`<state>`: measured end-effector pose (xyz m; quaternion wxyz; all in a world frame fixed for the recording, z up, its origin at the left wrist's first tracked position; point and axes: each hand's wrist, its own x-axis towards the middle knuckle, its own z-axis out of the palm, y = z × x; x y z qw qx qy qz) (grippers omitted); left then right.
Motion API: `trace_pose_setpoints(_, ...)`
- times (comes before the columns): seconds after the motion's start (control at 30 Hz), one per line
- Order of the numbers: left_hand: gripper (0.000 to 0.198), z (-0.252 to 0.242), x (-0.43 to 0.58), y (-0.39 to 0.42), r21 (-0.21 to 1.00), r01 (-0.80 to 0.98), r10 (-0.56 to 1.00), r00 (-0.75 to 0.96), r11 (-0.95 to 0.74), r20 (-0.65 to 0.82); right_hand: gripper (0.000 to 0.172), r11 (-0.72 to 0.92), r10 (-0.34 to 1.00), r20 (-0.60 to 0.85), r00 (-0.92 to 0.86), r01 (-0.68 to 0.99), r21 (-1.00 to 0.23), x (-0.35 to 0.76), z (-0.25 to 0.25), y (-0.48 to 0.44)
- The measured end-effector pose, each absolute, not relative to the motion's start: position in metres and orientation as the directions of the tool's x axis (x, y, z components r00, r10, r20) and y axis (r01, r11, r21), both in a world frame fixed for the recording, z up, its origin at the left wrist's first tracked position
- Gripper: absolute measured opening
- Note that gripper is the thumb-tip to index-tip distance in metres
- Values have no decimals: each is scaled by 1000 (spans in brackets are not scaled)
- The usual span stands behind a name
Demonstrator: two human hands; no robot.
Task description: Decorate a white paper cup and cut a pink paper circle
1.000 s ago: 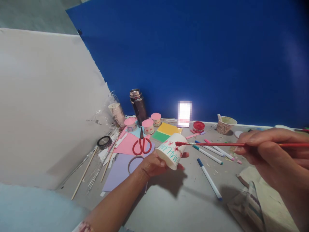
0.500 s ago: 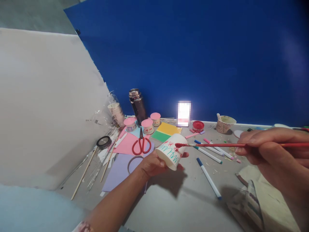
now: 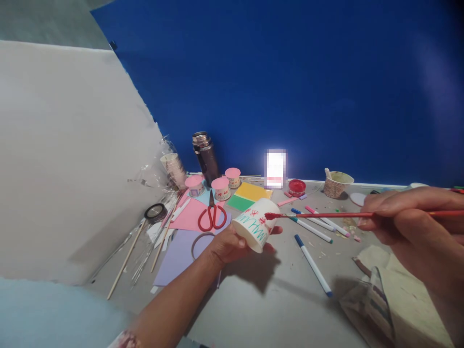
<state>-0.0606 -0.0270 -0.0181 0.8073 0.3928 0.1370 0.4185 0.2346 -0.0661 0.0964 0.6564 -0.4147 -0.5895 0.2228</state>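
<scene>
My left hand (image 3: pixel 232 245) is closed around a white paper cup (image 3: pixel 253 228), tilted with its open rim toward the lower left. Teal zigzag strokes and small red blotches mark the cup's side. Between the thumb and fingers of my right hand (image 3: pixel 406 217) is a slim red paintbrush (image 3: pixel 333 214), held level. Its red-coated bristles are at the cup's wall, next to the red blotches. Behind the cup stands a small open pot of red paint (image 3: pixel 297 186).
Several markers (image 3: pixel 313 266) lie right of the cup. Red-handled scissors (image 3: pixel 211 216) rest on coloured paper left of it. Small pink-topped cups (image 3: pixel 221 187), a dark flask (image 3: pixel 205 157) and a patterned cup (image 3: pixel 337 184) stand at the back. A cloth (image 3: pixel 384 295) lies at right.
The brush tip has shifted slightly along the cup's side, and the cup has turned a little in my left hand. Both hands keep their holds.
</scene>
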Motion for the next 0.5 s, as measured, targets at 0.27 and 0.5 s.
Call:
trace_pose_setpoints(0.27, 72, -13, -60, -28, 744, -571, 784, 612, 347, 104, 16, 577, 775, 603, 187, 177, -797, 233, 98, -68)
trace_pose_setpoints(0.5, 69, -12, -58, -28, 742, -584, 789, 601, 329, 123, 14, 606, 751, 643, 150, 229, -762, 238, 95, -64)
